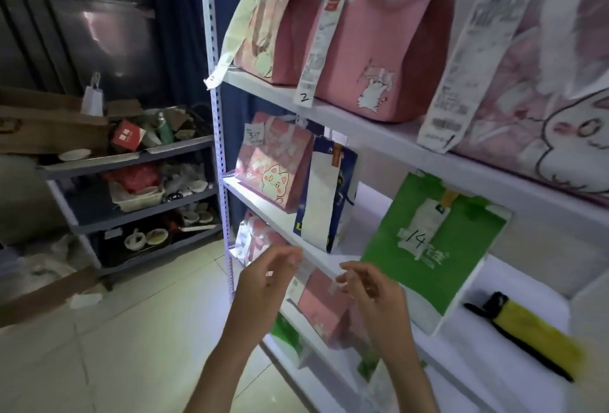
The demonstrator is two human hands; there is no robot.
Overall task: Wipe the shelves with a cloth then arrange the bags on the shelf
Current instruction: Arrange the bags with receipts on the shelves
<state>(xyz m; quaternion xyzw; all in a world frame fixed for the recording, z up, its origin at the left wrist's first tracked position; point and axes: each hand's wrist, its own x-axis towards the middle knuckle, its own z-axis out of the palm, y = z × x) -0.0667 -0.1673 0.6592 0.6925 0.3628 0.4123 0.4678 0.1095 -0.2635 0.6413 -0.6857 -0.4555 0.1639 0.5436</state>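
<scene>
We read the scene from the left. A grey side rack (131,182) of clutter stands beside the white metal shelving unit (329,113) and is not part of the job. Pink paper bags with cartoon animals (359,50) stand in a row on the upper shelf, each with a long receipt hanging down. On the middle shelf a pink cat-print bag (275,165) touches a navy and white bag (326,195); a green paper bag marked 14 (431,254) leans tilted further right, apart from them.

Our left hand (267,284) and right hand (369,294) hover in front of the middle shelf edge, fingers loosely curled and holding nothing. No cloth appears, so wiping looks finished, though motion blur limits certainty. Arranging seems well advanced: remaining work is probably straightening the green bag and the pink bags on the lower shelf (323,307). A yellow and black folded umbrella (527,330) lies at far right.
</scene>
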